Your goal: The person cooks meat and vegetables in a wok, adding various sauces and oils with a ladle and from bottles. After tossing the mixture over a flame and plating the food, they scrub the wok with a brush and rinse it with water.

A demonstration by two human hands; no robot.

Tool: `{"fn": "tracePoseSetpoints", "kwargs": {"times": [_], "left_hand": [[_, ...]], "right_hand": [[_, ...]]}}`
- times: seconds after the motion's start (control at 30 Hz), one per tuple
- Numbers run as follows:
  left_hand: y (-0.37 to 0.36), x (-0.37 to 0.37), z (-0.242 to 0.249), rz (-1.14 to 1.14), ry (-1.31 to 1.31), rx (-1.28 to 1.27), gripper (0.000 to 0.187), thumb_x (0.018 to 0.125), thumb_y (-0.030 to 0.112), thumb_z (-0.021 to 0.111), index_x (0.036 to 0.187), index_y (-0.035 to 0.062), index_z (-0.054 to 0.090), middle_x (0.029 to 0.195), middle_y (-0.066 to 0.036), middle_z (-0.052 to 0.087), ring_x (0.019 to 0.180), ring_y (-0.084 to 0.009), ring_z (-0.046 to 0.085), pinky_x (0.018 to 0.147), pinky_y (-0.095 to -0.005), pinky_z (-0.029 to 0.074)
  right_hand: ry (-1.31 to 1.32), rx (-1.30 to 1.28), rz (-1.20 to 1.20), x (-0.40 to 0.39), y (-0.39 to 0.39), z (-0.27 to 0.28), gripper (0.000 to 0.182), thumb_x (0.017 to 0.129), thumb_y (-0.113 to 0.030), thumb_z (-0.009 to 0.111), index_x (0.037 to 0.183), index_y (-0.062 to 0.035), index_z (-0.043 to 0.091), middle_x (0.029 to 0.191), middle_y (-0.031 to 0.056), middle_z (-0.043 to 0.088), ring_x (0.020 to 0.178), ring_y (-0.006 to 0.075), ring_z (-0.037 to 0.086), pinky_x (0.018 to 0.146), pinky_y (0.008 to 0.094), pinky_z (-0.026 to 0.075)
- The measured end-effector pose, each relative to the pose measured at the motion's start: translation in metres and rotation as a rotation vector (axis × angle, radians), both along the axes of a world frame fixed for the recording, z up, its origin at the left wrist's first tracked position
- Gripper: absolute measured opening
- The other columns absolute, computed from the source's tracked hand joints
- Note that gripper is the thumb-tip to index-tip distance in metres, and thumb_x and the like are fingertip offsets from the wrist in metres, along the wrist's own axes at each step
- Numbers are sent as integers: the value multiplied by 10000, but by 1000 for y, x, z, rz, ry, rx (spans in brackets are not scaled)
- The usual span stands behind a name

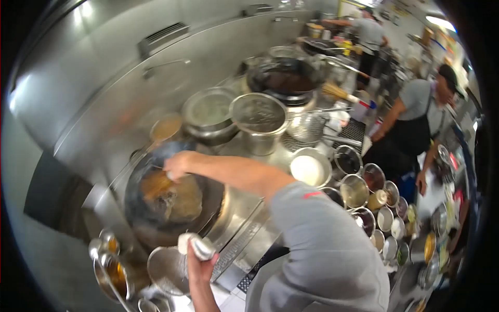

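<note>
My right hand (pixel 179 164) reaches over a large dark wok (pixel 208 200) at the left. Its fingers are closed round what looks like a bamboo wok brush (pixel 157 186), blurred, with its bristles down in the wok. Cloudy brownish liquid (pixel 186 200) lies in the wok's bottom. In front of the wok's near rim, my left hand (pixel 201 266) is shut on a folded white cloth (pixel 200 245). Below that hand stands a round mesh strainer (pixel 167 270).
A strainer (pixel 258 113) rests on a metal pot beyond the wok, beside a covered pan (pixel 210 108). Farther back sits another wok (pixel 283 78). Several seasoning containers (pixel 355 191) line the right. A co-worker in a dark apron (pixel 400 130) stands there; another person (pixel 366 34) works far behind.
</note>
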State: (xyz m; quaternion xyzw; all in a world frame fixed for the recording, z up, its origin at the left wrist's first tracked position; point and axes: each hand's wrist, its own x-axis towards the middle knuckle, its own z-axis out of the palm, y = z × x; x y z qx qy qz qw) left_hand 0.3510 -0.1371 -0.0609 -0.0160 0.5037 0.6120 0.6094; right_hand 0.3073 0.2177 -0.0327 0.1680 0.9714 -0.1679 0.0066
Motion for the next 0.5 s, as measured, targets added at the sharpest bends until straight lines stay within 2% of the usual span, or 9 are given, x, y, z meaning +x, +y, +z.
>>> {"fn": "tracePoseSetpoints", "kwargs": {"times": [0.1,0.13,0.17,0.2,0.27,0.3,0.37,0.43,0.5], "left_hand": [[22,8,17,93,-83,-11,378,908,546,532,1110,232,590,1014,8,657,948,-188,614,753,-380,508],[30,4,9,110,-147,43,353,903,512,566,1094,216,598,983,7,659,932,-193,619,745,-368,514],[37,0,3,196,-323,88,245,893,323,649,1038,131,601,989,-46,626,971,-246,601,910,-440,518],[44,5,14,310,-328,144,196,883,232,657,1003,93,591,937,-78,623,942,-254,601,934,-460,508],[52,1,-31,287,-207,243,101,877,156,598,957,101,568,897,-64,630,904,-225,607,853,-458,512],[58,-2,-53,280,-148,292,62,874,118,568,933,105,557,877,-57,633,886,-211,610,813,-457,514],[71,7,-37,338,-199,171,71,874,110,532,943,122,545,859,-62,633,823,-204,623,714,-424,508],[64,3,-41,451,-59,116,82,874,108,521,948,140,533,836,-68,626,729,-204,632,641,-392,506],[37,-18,-38,423,20,188,53,873,93,520,917,123,522,776,-56,602,675,-203,628,573,-338,500]], "right_hand": [[122,-112,-285,-9,-27,43,262,730,-194,657,989,-161,688,1002,26,665,977,211,621,738,390,530],[71,391,164,-66,8,-59,232,748,-208,632,965,-161,700,1068,46,663,1009,238,617,801,395,519],[61,13,-43,-48,-37,-49,322,742,-255,638,1036,-130,670,1151,88,636,1063,247,604,854,398,502],[118,-332,-286,-27,-85,-33,424,735,-302,643,1107,-99,640,1234,131,609,1118,255,592,907,400,485],[-6,-362,4,-36,-103,-83,530,683,-286,707,1152,-60,608,1066,156,671,956,291,661,811,404,532],[-22,-398,-24,-9,-116,-54,569,654,-268,740,1163,-53,605,995,157,688,889,306,671,761,397,544],[-131,-326,-38,50,-134,18,596,667,-267,749,1208,-65,602,1033,165,684,902,300,667,781,383,537],[-338,-252,29,81,-132,43,669,674,-278,755,1292,-107,567,1097,168,670,934,297,663,815,381,526],[-285,-166,31,122,-138,63,746,674,-295,761,1364,-161,513,1123,162,661,972,288,653,837,382,517]]}}
